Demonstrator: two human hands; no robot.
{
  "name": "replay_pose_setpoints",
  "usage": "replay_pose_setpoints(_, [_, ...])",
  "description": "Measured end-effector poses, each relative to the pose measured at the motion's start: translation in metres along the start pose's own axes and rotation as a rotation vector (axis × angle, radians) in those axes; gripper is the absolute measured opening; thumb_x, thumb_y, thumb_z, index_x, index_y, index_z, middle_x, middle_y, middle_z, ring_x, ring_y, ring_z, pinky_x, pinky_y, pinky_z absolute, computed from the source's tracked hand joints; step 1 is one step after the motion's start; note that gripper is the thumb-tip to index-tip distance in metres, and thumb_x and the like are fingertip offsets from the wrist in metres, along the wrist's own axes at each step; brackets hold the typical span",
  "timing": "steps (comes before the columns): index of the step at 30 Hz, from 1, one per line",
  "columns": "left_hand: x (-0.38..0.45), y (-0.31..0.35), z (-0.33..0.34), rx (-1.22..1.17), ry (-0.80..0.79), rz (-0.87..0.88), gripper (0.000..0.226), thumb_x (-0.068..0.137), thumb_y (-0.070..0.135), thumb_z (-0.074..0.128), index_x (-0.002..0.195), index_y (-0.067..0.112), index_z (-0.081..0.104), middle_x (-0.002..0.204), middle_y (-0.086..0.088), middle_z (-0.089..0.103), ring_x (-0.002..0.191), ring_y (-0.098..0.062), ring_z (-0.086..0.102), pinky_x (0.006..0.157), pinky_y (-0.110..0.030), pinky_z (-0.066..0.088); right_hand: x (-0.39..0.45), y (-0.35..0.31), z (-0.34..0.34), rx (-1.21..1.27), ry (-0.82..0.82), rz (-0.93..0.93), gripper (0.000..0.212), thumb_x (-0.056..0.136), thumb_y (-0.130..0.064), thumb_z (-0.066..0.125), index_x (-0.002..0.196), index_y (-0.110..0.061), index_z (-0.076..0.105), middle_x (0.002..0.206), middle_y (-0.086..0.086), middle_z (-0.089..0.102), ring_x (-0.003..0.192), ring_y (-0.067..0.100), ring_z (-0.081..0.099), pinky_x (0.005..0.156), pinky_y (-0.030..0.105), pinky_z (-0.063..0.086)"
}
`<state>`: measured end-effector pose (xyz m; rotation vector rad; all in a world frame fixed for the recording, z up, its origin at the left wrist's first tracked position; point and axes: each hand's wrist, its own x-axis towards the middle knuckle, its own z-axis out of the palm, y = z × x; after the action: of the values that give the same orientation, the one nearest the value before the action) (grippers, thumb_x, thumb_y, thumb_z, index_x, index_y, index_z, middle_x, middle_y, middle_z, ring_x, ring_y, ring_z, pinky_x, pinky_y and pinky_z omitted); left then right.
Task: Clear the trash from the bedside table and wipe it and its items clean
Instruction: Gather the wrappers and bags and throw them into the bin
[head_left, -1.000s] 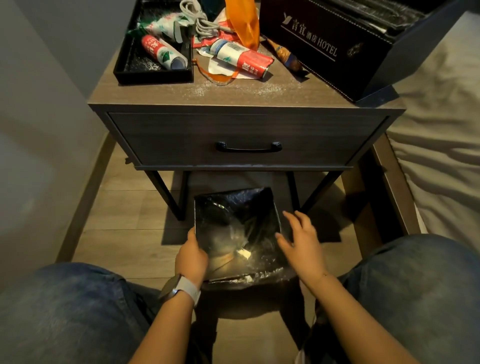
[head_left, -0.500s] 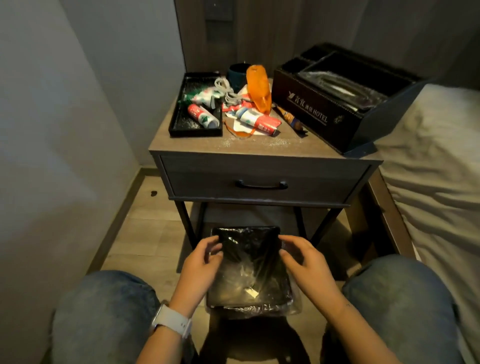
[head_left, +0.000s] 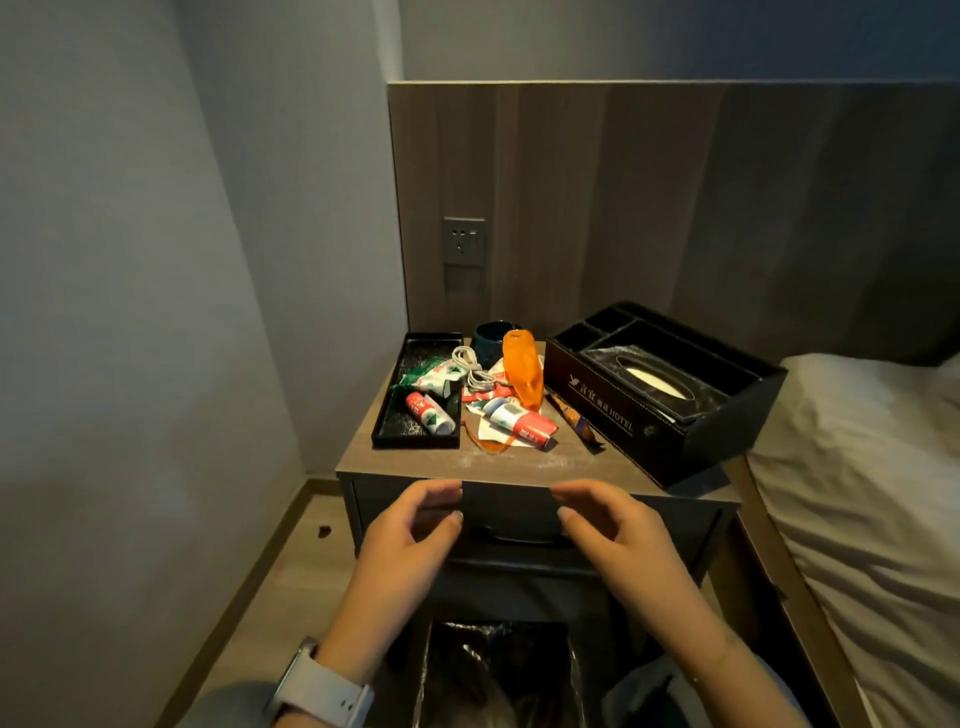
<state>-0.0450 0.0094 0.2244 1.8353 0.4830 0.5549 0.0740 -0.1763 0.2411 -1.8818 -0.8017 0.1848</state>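
Trash (head_left: 511, 415) heaped mid-bench (head_left: 524, 465), bin (head_left: 498, 670) waiting on the floor below.
Left hand (head_left: 410, 535) and right hand (head_left: 610, 530) hover before the drawer, fingers open and empty; best lift the crumpled wrappers first, leaving the cable (head_left: 470, 369) and tissue box (head_left: 660, 384).

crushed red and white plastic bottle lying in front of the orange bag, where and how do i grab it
Grip the crushed red and white plastic bottle across its flattened middle, coming from above and the front edge. It lies on its side on paper scraps, clear in front, with the orange plastic bag close behind.
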Motion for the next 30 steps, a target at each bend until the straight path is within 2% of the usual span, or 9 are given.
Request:
replay_pose_setpoints(3, [0.029,-0.001,-0.004,0.057,0.003,0.021,0.031,0.090,0.015,0.062,0.110,0.039,0.060,0.111,0.021,0.063,0.104,0.006,0.058,0.089,-0.017,0.046,0.034,0.009,0.000,-0.097,-0.022,-0.026,0.024,0.091,-0.023,0.060,0.110,-0.038,0.061,0.107,-0.020,0.061,0.099,-0.006,0.058,0.084,0.019,0.050])
replay_pose_setpoints(7, [0.089,-0.011,-0.008,0.257,-0.010,0.087,0.033,0.091,0.016,0.059,0.113,0.040,0.057,0.115,0.025,0.056,0.104,0.009,0.052,0.079,-0.009,0.040,0.089,0.025,0.012,-0.329,-0.031,-0.077,0.028,0.091,-0.025,0.058,0.117,-0.035,0.058,0.119,-0.021,0.053,0.110,-0.005,0.048,0.090,0.014,0.043])
replay_pose_setpoints(10, [0.140,-0.018,-0.014,0.460,-0.008,0.175,0.039,0.090,0.006,0.057,0.119,0.032,0.059,0.121,0.018,0.054,0.114,0.000,0.050,0.091,-0.013,0.038,0.132,0.036,0.025,-0.514,-0.012,-0.129,0.033,0.092,-0.028,0.056,0.125,-0.031,0.055,0.128,-0.018,0.049,0.116,-0.002,0.041,0.089,0.008,0.034])
replay_pose_setpoints(13, [0.182,-0.027,-0.026,0.717,-0.049,0.269,0.049,0.086,-0.004,0.054,0.121,0.029,0.061,0.129,0.012,0.054,0.124,-0.011,0.044,0.102,-0.026,0.036,0.167,0.050,0.037,-0.671,0.006,-0.152,0.041,0.093,-0.036,0.054,0.133,-0.031,0.049,0.137,-0.012,0.046,0.124,0.007,0.039,0.099,0.023,0.036])
replay_pose_setpoints(16, [0.207,-0.035,-0.034,0.908,-0.146,0.318,0.050,0.086,-0.001,0.055,0.124,0.031,0.060,0.131,0.011,0.054,0.125,-0.016,0.042,0.099,-0.032,0.038,0.184,0.062,0.045,-0.711,0.010,-0.127,0.038,0.092,-0.038,0.054,0.130,-0.031,0.052,0.131,-0.009,0.051,0.118,0.011,0.045,0.097,0.029,0.041])
replay_pose_setpoints(20, [0.221,-0.040,-0.034,1.127,-0.162,0.392,0.029,0.089,0.022,0.060,0.113,0.038,0.063,0.123,0.016,0.058,0.117,-0.016,0.046,0.086,-0.032,0.037,0.191,0.073,0.047,-0.721,0.034,-0.164,0.023,0.091,-0.035,0.056,0.113,-0.031,0.063,0.112,-0.010,0.063,0.102,0.010,0.055,0.087,0.031,0.048])
replay_pose_setpoints(23, [0.224,-0.045,-0.035,1.136,-0.130,0.456,0.012,0.089,0.031,0.062,0.100,0.034,0.066,0.108,0.013,0.063,0.106,-0.017,0.051,0.076,-0.030,0.034,0.190,0.075,0.045,-0.678,0.048,-0.169,0.018,0.090,-0.029,0.059,0.106,-0.027,0.067,0.105,-0.009,0.066,0.096,0.010,0.057,0.082,0.030,0.049])
replay_pose_setpoints(25, [0.221,-0.043,-0.035,1.054,-0.055,0.503,0.007,0.087,0.030,0.065,0.093,0.030,0.067,0.099,0.011,0.066,0.097,-0.019,0.056,0.072,-0.031,0.038,0.186,0.072,0.042,-0.615,0.109,-0.166,0.017,0.090,-0.025,0.059,0.106,-0.025,0.068,0.104,-0.009,0.066,0.095,0.008,0.058,0.079,0.025,0.049])
replay_pose_setpoints(30, [0.189,-0.011,-0.035,0.836,0.116,0.529,0.008,0.085,0.026,0.068,0.093,0.027,0.068,0.092,0.013,0.067,0.088,-0.012,0.060,0.079,-0.039,0.047,0.158,0.046,0.021,-0.308,0.228,-0.155,0.018,0.089,-0.021,0.063,0.104,-0.030,0.066,0.100,-0.016,0.064,0.096,0.000,0.058,0.080,0.018,0.049])
